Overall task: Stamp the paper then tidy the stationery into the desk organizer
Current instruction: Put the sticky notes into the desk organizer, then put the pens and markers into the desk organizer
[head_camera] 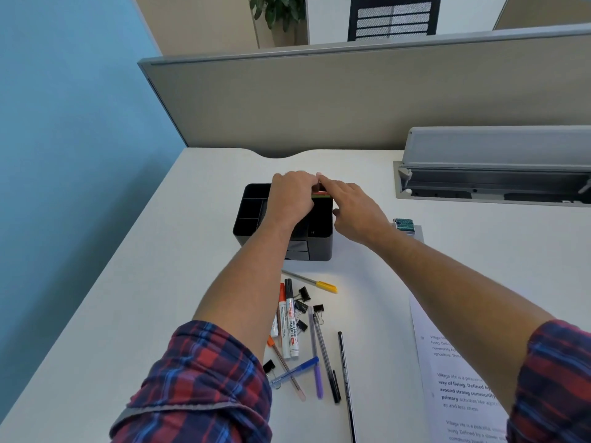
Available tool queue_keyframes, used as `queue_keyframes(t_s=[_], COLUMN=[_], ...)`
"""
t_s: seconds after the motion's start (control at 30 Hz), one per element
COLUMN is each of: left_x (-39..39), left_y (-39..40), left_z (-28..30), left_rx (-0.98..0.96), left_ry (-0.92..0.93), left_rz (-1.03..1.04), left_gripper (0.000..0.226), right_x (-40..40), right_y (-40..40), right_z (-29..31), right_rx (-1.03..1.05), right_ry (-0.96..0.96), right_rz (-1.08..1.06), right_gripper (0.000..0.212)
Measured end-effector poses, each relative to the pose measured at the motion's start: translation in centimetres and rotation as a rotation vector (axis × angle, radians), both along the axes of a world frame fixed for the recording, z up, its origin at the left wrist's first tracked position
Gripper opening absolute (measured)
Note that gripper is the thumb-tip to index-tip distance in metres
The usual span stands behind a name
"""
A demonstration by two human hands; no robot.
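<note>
Both arms reach forward over the desk organizer (283, 219) on the white desk (160, 298). The left hand (292, 195) and right hand (350, 206) meet above its far compartment, fingertips pinching a small red-and-green item (319, 192) together. Pens and markers (292, 321) lie nearer; the printed paper (454, 378) lies to the right.

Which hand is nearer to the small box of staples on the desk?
Right. The right hand is over the organizer's right side, just left of the staples box. The left hand is farther left, over the organizer's middle.
</note>
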State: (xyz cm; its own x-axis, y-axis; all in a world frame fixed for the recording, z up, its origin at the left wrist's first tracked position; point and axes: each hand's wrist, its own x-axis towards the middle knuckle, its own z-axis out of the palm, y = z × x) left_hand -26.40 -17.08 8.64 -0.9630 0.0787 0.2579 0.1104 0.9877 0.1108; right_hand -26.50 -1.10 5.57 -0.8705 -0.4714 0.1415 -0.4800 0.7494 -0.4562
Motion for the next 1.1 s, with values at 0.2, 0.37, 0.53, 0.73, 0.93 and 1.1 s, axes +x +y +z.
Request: queue_keyframes(t_s=[0.2,0.37,0.53,0.73,0.93,1.1], left_x=[0.4,0.7,1.8,4.6,10.6,16.1], left_y=[-0.2,-1.3,-1.4,-0.6,-0.4,-0.2], left_z=[-0.6,-1.9,-2.2,-1.3,-1.9,-4.3], left_rx=[0.182,0.317,0.711,0.704,0.753,0.855], left_ry=[-0.059,-0.110,0.013,0.171,0.313,0.265], left_rz=[0.064,0.082,0.220,0.211,0.258,0.466], left_gripper=[0.018,0.018,0.012,0.004,0.015,0.032], right_x=[-0.3,-0.3,0.2,2.9,7.8,11.3], right_y=[0.2,0.1,0.1,0.8,1.8,1.9], right_z=[-0.1,0.0,0.1,-0.3,-1.6,-3.7], right_rx=[0.099,0.151,0.151,-0.001,-0.327,-0.275], right_ry=[-0.006,-0.028,-0.059,0.002,0.237,0.023], right_rz=[0.054,0.071,0.079,0.023,-0.074,0.005], right_gripper=[0.074,0.071,0.076,0.070,0.016,0.011])
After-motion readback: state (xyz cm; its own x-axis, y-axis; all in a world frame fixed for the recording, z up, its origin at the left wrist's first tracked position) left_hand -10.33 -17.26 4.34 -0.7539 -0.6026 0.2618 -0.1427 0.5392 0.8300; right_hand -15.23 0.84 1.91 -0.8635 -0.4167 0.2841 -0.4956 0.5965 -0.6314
